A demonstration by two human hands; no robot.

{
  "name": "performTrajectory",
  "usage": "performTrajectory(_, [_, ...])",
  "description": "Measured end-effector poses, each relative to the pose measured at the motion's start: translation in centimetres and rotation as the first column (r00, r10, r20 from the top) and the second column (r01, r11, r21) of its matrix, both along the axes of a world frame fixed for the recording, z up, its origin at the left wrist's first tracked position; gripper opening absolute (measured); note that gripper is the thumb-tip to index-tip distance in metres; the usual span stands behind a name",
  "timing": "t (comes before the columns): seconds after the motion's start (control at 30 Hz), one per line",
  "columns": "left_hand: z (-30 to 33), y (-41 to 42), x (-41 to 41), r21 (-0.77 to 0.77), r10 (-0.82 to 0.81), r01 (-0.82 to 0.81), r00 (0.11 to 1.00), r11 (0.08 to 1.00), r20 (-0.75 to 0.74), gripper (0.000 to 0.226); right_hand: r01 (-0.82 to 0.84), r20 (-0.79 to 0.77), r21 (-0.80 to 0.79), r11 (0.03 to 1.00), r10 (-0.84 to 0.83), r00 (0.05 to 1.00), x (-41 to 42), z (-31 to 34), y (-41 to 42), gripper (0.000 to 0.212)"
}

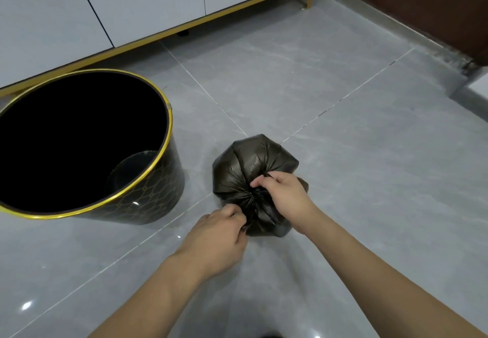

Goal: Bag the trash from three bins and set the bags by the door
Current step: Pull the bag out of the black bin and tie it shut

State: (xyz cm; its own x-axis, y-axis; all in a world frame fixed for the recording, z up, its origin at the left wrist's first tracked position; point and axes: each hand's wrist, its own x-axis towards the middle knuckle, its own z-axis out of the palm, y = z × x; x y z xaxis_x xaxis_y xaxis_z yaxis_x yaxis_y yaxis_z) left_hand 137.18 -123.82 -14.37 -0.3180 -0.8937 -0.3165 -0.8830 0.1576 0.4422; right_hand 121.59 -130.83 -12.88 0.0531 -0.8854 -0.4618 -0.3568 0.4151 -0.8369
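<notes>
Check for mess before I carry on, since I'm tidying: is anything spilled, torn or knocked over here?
Nothing stands out. The bag sits on the floor with no tear showing, its neck gathered between the left hand and right hand. The bin stands upright beside it, and no trash lies on the tiles.

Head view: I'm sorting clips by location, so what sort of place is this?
Probably a home interior, perhaps an entry hall. Glossy grey floor tiles, a white cabinet on gold legs, and a decorative black bin with gold rim suggest it. Both hands tie a trash bag.
</notes>
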Motion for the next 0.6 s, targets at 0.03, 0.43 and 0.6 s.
performTrajectory(0.03, [0.5, 0.0, 0.5, -0.019, -0.008, 0.008, 1.0, 1.0, -0.004, 0.028, -0.078, -0.108, -0.057, 0.995, 0.071, 0.992, -0.1, -0.4, 0.0, 0.021])
performTrajectory(0.43, [2.2, -2.8, 2.1, -0.162, 0.316, -0.332, 0.942, 0.929, -0.116, 0.021, -0.791, -0.731, -0.133, 0.597, 0.479, 0.485, -2.0, -0.4, 1.3, 0.026])
performTrajectory(0.6, [2.6, -2.3, 1.8, -0.334, 0.376, -0.418, 0.908, 0.845, -0.184, 0.021, -0.827, -0.816, -0.181, 0.532, 0.388, 0.428, -2.1, 0.3, 1.2, 0.021])
